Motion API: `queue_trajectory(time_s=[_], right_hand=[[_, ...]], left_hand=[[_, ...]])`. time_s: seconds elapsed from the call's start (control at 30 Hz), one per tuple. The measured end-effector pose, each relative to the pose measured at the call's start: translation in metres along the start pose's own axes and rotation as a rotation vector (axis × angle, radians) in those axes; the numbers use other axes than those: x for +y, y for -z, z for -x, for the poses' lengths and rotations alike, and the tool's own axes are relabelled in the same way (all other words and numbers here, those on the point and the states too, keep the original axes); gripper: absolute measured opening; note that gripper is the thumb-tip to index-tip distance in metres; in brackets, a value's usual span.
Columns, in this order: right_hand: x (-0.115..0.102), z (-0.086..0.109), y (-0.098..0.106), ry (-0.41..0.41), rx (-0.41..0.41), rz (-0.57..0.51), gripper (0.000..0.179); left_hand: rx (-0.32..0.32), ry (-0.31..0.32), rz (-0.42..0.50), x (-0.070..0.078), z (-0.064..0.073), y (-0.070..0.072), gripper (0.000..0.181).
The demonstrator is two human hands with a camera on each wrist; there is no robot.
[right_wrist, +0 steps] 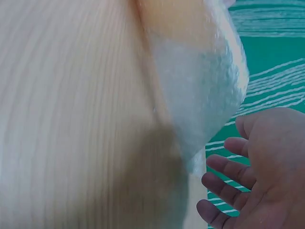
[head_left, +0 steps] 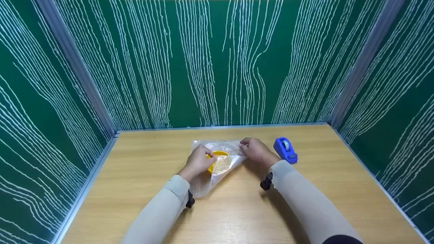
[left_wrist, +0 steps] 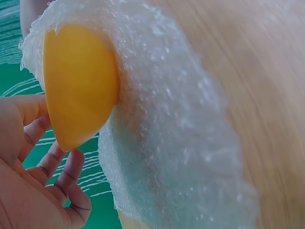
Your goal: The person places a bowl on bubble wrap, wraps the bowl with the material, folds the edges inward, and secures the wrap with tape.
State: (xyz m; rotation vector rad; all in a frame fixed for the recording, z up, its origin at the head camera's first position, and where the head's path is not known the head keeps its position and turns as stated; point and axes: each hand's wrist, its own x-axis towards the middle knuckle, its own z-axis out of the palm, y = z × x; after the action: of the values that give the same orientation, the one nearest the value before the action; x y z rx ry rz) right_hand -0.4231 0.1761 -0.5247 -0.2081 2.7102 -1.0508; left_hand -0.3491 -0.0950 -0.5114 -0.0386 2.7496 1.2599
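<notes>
A yellow bowl sits on a sheet of bubble wrap, one side of which is folded up over part of the bowl's mouth. At the bowl's left, my left hand pinches the rim together with the edge of the folded flap; its other fingers hang loosely below the rim in the left wrist view. My right hand is over the right corner of the wrap. From the right wrist, its fingers appear spread and relaxed beside the folded wrap, holding nothing.
A blue tape dispenser with a roll of tape stands just right of my right hand. The wooden table is bordered by metal edging and green walls with white wavy lines at the back and sides.
</notes>
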Motion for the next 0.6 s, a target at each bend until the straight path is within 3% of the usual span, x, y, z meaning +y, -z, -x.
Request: queue_trajectory(time_s=[0.17, 0.37, 0.6], right_hand=[[0.009, -0.005, 0.001, -0.007, -0.028, 0.035, 0.051], [0.015, -0.01, -0.002, 0.051, -0.035, 0.094, 0.054], [0.015, -0.011, -0.005, 0.085, -0.064, 0.196, 0.05]], left_hand=[[-0.002, -0.021, -0.005, -0.001, 0.0, 0.0, 0.023], [0.0, -0.094, -0.027, -0.005, -0.003, 0.0, 0.016], [-0.009, -0.038, -0.003, -0.006, -0.003, 0.0, 0.023]])
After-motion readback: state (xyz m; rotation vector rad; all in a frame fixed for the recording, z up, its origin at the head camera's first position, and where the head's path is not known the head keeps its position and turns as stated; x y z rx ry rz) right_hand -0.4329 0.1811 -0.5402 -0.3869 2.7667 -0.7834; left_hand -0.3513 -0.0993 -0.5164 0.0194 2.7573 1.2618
